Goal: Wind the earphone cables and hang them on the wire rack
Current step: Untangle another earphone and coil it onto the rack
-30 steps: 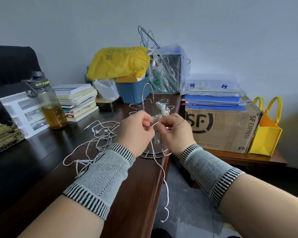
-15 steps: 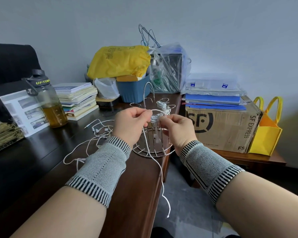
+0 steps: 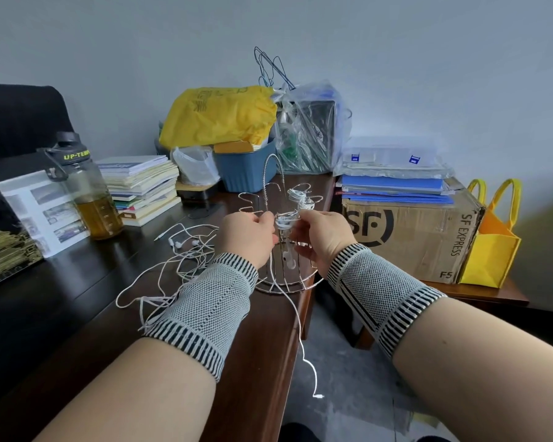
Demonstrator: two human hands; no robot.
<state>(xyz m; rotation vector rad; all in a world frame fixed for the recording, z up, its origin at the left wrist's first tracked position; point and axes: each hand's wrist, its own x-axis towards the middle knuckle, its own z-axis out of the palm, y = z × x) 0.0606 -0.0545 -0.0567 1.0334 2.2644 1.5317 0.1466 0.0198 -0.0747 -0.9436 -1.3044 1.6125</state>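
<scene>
2 wound bundles (image 3: 302, 199) hang on the wire rack (image 3: 276, 173) at frame centre; our left hand (image 3: 248, 236) and right hand (image 3: 321, 237) pinch a 3rd coil (image 3: 284, 220), and loose earphones (image 3: 186, 247) wait centre-left on the counter (image 3: 77, 282).

You had soft, even daylight, with faint sheen on the dark desk (image 3: 77, 282). The wide lens bowed the edges and stretched your forearms. The far clutter looked slightly soft; shadows stayed weak.

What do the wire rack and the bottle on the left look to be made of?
Wire rack: thin bright metal, probably chromed or stainless steel, judging by its silvery glints. Bottle: clear, likely plastic, since amber liquid shows through; dark matte cap.
</scene>
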